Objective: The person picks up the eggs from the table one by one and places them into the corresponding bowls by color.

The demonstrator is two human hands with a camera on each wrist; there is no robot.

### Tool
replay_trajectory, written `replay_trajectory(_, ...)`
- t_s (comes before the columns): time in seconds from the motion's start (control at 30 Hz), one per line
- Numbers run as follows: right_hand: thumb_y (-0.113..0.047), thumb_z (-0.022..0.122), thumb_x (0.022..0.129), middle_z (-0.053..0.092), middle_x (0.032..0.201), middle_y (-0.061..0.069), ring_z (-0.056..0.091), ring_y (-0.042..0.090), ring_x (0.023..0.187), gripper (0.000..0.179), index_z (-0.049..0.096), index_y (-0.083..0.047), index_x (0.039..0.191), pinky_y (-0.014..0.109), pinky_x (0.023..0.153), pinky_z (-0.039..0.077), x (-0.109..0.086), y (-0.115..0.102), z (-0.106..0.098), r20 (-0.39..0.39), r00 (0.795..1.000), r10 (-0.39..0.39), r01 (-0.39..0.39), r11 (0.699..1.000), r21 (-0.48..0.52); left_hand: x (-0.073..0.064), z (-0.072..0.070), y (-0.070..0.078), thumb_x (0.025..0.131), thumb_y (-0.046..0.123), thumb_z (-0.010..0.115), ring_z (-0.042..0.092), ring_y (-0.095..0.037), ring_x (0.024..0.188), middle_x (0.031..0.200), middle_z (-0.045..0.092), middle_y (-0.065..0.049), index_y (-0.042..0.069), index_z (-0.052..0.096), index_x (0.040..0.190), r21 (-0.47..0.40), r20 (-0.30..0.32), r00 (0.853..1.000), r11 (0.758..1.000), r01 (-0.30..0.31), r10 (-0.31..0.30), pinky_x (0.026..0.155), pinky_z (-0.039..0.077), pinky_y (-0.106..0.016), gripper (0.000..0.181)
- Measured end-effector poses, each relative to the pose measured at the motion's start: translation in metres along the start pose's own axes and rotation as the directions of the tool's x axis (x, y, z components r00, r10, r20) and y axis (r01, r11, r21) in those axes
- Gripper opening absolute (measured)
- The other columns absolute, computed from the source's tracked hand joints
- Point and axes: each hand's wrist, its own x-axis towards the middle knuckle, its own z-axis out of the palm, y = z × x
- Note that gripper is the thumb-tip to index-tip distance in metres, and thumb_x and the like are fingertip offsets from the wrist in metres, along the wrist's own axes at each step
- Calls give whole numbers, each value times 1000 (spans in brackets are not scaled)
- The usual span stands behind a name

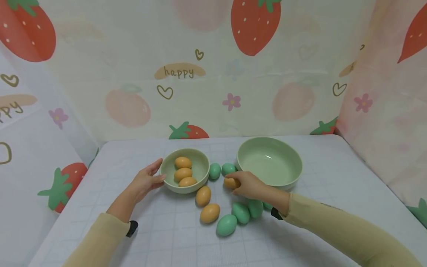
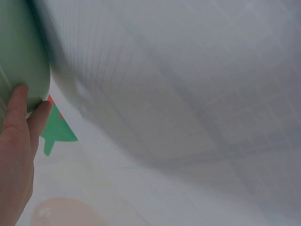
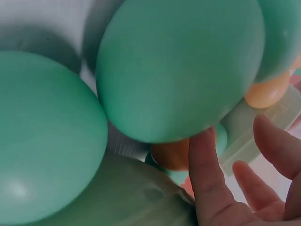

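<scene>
My left hand (image 1: 146, 180) rests with straight fingers and thumb against the left side of the smaller pale green bowl (image 1: 201, 163); the left wrist view shows fingertips on the outside of this bowl (image 2: 23, 47). Three orange eggs (image 1: 183, 174) lie inside it in a row. Between the two bowls, my right hand (image 1: 250, 185) pinches an orange egg (image 1: 231, 183) from its right side, thumb nearest me. The egg's right part is hidden by the fingers. Two green eggs (image 1: 215, 171) lie just behind that egg, next to the smaller bowl and the larger one.
Behind my right forearm stands a larger green bowl (image 1: 270, 163). Two more orange eggs (image 1: 210, 213) lie in front of the smaller bowl. Several green eggs (image 1: 227, 225) are grouped below my right wrist. A patterned cloth (image 1: 200, 111) hangs behind the white table (image 1: 160, 237).
</scene>
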Motion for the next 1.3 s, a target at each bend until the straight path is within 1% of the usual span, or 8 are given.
replay_trajectory(0.13, 4, 73, 82, 58, 133, 14, 52, 27, 120, 53, 58, -1, 133, 44, 99, 45, 4, -1, 4, -5, 1000, -8, 8, 1000, 24, -1, 1, -2, 99, -1, 52, 15, -29, 146, 162, -2, -10, 9, 9, 156, -5, -3, 1000, 1000, 6, -6, 107, 38, -39, 73)
replay_trajectory(0.3, 5, 72, 83, 58, 132, 13, 53, 24, 111, 53, 58, -2, 133, 39, 94, 47, 7, -2, 7, -21, 999, -29, 30, 999, 43, -1, 1, -4, 98, -1, 52, 17, -30, 145, 162, -2, -10, 9, 9, 156, -8, -9, 1000, 1000, 8, -8, 106, 39, -39, 73)
replay_trajectory(0.57, 11, 68, 80, 58, 132, 15, 56, 26, 108, 52, 59, 1, 130, 36, 87, 50, 11, -5, 10, 33, 999, 12, -9, 996, -93, -1, 1, -5, 98, -1, 53, 18, -31, 145, 162, -1, -9, 9, 10, 156, -6, -18, 1000, 1000, 8, -8, 106, 38, -40, 74)
replay_trajectory(0.77, 12, 67, 80, 64, 121, 12, 49, 15, 70, 48, 64, -2, 126, 21, 56, 43, 13, -4, 10, 42, 998, -37, 37, 999, -12, 0, 0, -5, 98, -3, 52, 17, -30, 145, 162, -1, -10, 8, 10, 156, -7, -17, 1000, 1000, 4, -4, 107, 38, -39, 73)
replay_trajectory(0.87, 12, 67, 80, 62, 123, 13, 48, 14, 65, 50, 63, -3, 128, 19, 52, 40, 13, -3, 10, 55, 998, 5, -6, 1000, 21, 0, 0, -4, 98, -3, 52, 16, -30, 145, 162, -1, -10, 8, 10, 156, -8, -14, 1000, 1000, 2, -2, 106, 38, -38, 73)
replay_trajectory(1.03, 11, 70, 79, 62, 126, 13, 53, 16, 74, 48, 65, -2, 125, 21, 58, 45, 15, -2, 10, 62, 998, 20, -20, 1000, -3, -1, -1, -2, 98, -2, 52, 17, -30, 145, 162, -1, -9, 9, 10, 156, -4, -16, 1000, 1000, 1, -1, 106, 38, -39, 73)
replay_trajectory(1.17, 7, 75, 78, 65, 121, 13, 57, 22, 105, 42, 68, 0, 119, 31, 84, 52, 19, 1, 13, 41, 997, -68, 70, 996, -63, -1, -1, -1, 98, -2, 53, 16, -30, 145, 162, -1, -9, 10, 10, 157, 1, -19, 1000, 1000, 3, -3, 107, 38, -40, 74)
replay_trajectory(1.3, 4, 77, 78, 65, 119, 11, 57, 21, 102, 39, 69, -2, 115, 33, 89, 50, 22, 1, 14, 15, 999, -32, 33, 998, -54, 0, -1, -1, 98, -2, 53, 16, -30, 146, 162, 0, -9, 9, 10, 156, 2, -16, 1000, 1000, 0, 0, 107, 38, -40, 74)
